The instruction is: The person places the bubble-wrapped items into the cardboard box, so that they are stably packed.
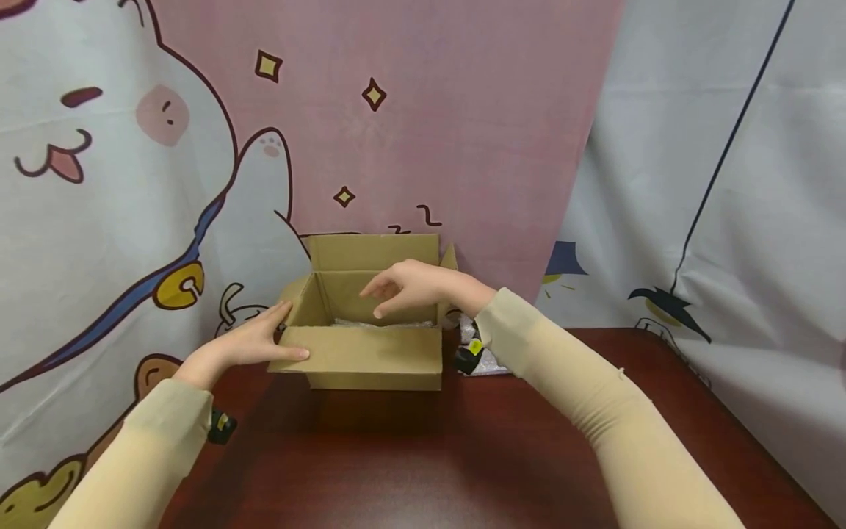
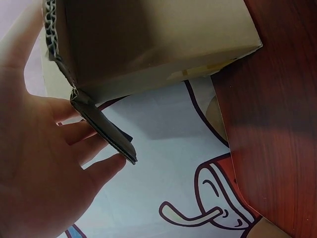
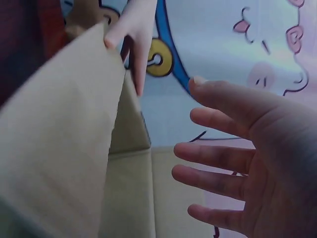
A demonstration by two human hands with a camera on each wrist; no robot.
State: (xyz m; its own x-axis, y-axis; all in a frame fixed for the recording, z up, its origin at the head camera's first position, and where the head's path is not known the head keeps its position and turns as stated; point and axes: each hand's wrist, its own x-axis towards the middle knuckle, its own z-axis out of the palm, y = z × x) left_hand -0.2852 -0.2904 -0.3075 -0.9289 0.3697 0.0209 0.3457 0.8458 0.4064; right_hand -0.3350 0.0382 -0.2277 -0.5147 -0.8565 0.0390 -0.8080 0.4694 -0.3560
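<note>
A brown cardboard box [image 1: 377, 380] stands with its flaps spread on the table, some clear, shiny plastic [image 1: 396, 324] showing inside. My left hand [image 1: 247, 342] is at the box's near left corner. Its thumb lies over the front flap [image 1: 363, 349], while its fingers, nearly straight, reach along the outside of the left side flap [image 2: 106, 129]. Over the box opening hovers my right hand [image 1: 416, 283], fingers apart and loosely bent, holding nothing. In the right wrist view its spread fingers [image 3: 213, 156] are apart from the box's raised flap [image 3: 64, 119].
Clear plastic wrapping [image 1: 490, 365] lies on the dark red wooden table [image 1: 423, 455] right of the box, partly behind my right wrist. A printed cloth [image 1: 463, 110] with cartoon figures hangs close behind the box and along both sides.
</note>
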